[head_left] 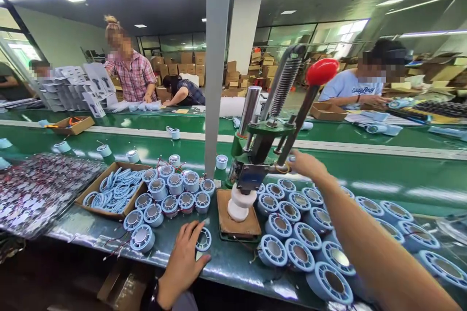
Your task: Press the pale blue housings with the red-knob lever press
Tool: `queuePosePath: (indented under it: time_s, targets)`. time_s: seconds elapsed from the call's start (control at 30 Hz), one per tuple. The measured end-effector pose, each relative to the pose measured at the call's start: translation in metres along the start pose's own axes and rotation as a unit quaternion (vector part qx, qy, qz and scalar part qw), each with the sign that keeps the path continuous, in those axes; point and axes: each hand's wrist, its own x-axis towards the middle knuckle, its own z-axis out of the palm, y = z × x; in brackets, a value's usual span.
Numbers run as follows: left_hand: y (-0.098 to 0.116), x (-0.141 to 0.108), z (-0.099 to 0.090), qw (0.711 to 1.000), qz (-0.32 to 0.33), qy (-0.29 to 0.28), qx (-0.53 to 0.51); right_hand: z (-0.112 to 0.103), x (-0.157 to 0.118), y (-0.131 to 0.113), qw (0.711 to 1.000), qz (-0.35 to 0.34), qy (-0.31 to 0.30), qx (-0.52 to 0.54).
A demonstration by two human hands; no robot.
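My left hand (185, 255) rests on the bench with its fingers spread, touching a light blue round part (203, 239) near the front edge. My right hand (308, 164) reaches past the hand press (257, 155), beside a blue round part partly hidden behind the press column; its fingertips are blurred and partly hidden. The press has a red knob (322, 72) on its raised lever. Beneath the press head, white round pieces (239, 204) stand on a brown pad (223, 226).
Rows of blue round units (307, 235) stand right of the press, more (175, 183) to its left. A cardboard box (126, 211) holds blue rings. A grey post (215, 58) rises behind the bench. Several people work across the green conveyor (365, 175).
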Motion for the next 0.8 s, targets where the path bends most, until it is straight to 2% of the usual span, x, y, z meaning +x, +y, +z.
queuePosePath:
  time_s: [0.07, 0.1, 0.17, 0.2, 0.23, 0.3, 0.37, 0.4, 0.47, 0.53, 0.6, 0.67, 0.73, 0.8]
  targets:
    - [0.002, -0.001, -0.005, 1.0, 0.0, -0.02, -0.005, -0.027, -0.03, 0.017, 0.999, -0.028, -0.016, 0.0]
    - [0.002, -0.001, -0.006, 1.0, 0.003, -0.028, -0.005, -0.037, -0.054, 0.022, 0.997, -0.068, -0.026, 0.013]
    - [0.001, 0.0, -0.007, 0.999, 0.014, -0.029, -0.008, -0.044, -0.115, 0.017, 0.979, -0.188, -0.05, 0.064]
    - [0.0, 0.0, -0.007, 1.0, 0.019, -0.023, -0.011, -0.039, -0.148, 0.007, 0.958, -0.262, -0.069, 0.097]
    - [-0.001, 0.001, -0.006, 1.0, 0.022, -0.014, -0.016, -0.03, -0.178, -0.008, 0.941, -0.302, -0.098, 0.115]
    - [-0.004, 0.001, -0.003, 0.999, 0.026, 0.008, -0.031, -0.001, -0.226, -0.046, 0.912, -0.326, -0.2, 0.146]
    - [-0.008, 0.001, -0.002, 0.998, 0.03, 0.028, -0.05, 0.035, -0.248, -0.084, 0.888, -0.325, -0.271, 0.182]
    - [-0.01, 0.0, -0.002, 0.997, 0.03, 0.04, -0.062, 0.052, -0.251, -0.099, 0.881, -0.325, -0.281, 0.2]
    - [-0.014, -0.003, -0.006, 0.994, 0.025, 0.061, -0.086, 0.078, -0.248, -0.117, 0.88, -0.321, -0.259, 0.234]
    - [-0.014, -0.006, -0.013, 0.992, 0.01, 0.071, -0.107, 0.098, -0.245, -0.121, 0.885, -0.307, -0.216, 0.277]
    - [-0.009, -0.011, -0.019, 0.991, -0.005, 0.065, -0.12, 0.115, -0.25, -0.12, 0.894, -0.265, -0.151, 0.329]
    - [0.004, -0.015, -0.023, 0.991, 0.008, 0.047, -0.122, 0.134, -0.261, -0.119, 0.905, -0.2, -0.066, 0.371]
    - [0.023, -0.016, -0.023, 0.993, 0.051, 0.02, -0.108, 0.154, -0.271, -0.123, 0.908, -0.146, 0.014, 0.391]
    - [0.041, -0.013, -0.019, 0.992, 0.089, -0.011, -0.085, 0.172, -0.278, -0.128, 0.907, -0.117, 0.064, 0.4]
